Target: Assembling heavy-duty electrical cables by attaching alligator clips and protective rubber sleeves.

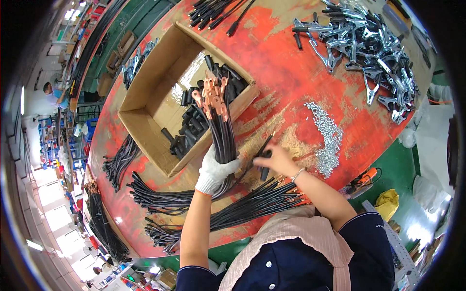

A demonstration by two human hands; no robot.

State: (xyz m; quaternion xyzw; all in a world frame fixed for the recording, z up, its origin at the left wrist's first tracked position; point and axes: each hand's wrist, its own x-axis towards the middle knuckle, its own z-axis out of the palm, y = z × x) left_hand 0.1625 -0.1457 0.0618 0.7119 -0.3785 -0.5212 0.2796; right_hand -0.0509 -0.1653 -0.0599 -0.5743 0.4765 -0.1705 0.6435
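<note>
My left hand (pixel 217 169), in a white knitted glove, is closed around a bundle of black cables (pixel 224 138). Copper ring lugs (pixel 213 97) top the bundle, above the near edge of the cardboard box. My bare right hand (pixel 275 160), with a bracelet at the wrist, pinches a single black cable (pixel 262 148) whose copper-coloured tip points up and away. Below those fingers shows a short black sleeve (pixel 264 173); whether the hand grips it too is unclear. Inside the box (pixel 145 138) lie many loose black sleeves (pixel 191 127).
Silver spring clamps (pixel 374 53) are heaped at the far right. Small metal fasteners (pixel 326 138) lie in a strip right of my right hand. More black cables (pixel 242 206) spread along the near edge of the worn red table (pixel 276 48). A person (pixel 56 94) is at far left.
</note>
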